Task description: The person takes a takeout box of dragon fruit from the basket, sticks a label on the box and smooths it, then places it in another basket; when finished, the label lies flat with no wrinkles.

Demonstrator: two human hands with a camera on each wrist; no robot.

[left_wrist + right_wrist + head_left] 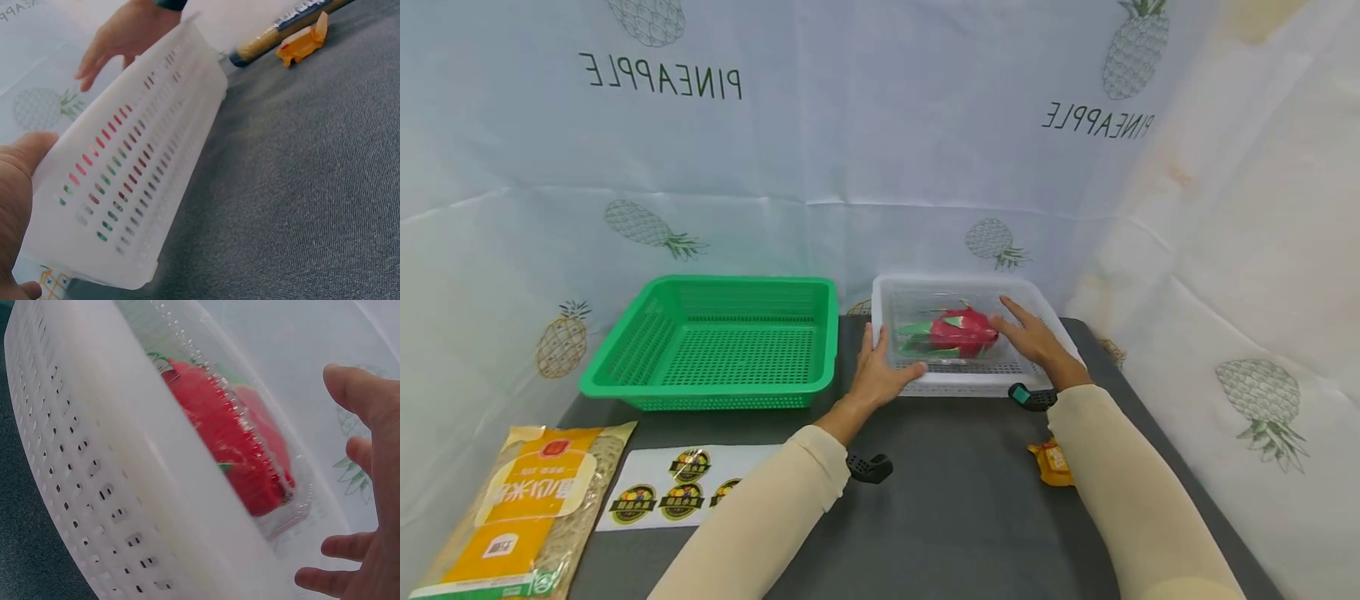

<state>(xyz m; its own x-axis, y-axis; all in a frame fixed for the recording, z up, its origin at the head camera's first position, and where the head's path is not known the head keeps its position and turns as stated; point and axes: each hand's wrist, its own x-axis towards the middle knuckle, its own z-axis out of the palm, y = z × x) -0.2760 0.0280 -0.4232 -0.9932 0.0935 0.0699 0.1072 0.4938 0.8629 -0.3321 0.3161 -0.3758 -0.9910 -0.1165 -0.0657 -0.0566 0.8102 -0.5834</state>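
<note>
A white perforated plastic basket [955, 382] stands at the back of the dark table, right of centre. Inside it lies a clear plastic box [917, 310] with a red, green-tipped dragon fruit [958, 333]. My left hand [876, 375] is at the basket's left side, fingers extended along it and thumb over the front rim corner. In the left wrist view the basket's slotted wall [125, 162] shows red and green through its holes. Over the basket's right part is my right hand [1037, 343], fingers spread and holding nothing, beside the box's right end.
To the left stands a green basket [715, 398]. Nearer are an orange-and-clear food bag [527, 508] and a white sheet of round stickers [658, 467]. A small orange packet [1051, 465] lies by my right forearm. Pineapple-print sheeting [850, 125] hangs behind the table.
</note>
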